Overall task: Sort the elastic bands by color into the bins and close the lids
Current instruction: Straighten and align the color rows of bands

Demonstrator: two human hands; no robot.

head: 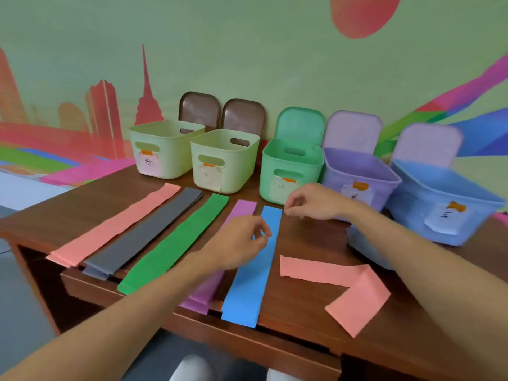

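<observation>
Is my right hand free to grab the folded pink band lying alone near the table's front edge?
Probably yes: the right hand seems to hold nothing, and the folded pink band lies uncovered beside that forearm, nothing on it.

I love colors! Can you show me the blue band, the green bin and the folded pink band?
Blue band (254, 270), head view, middle of the strip.
Green bin (313, 174), head view, front wall.
Folded pink band (357, 301), head view, lower flap.

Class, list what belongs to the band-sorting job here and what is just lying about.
Job: salmon elastic bands; grey bands; green band; purple band; blue band; folded salmon band; two pale-yellow plastic bins; green bin; purple bin; blue bin.
Lying about: white shoes; wall mural.
</observation>
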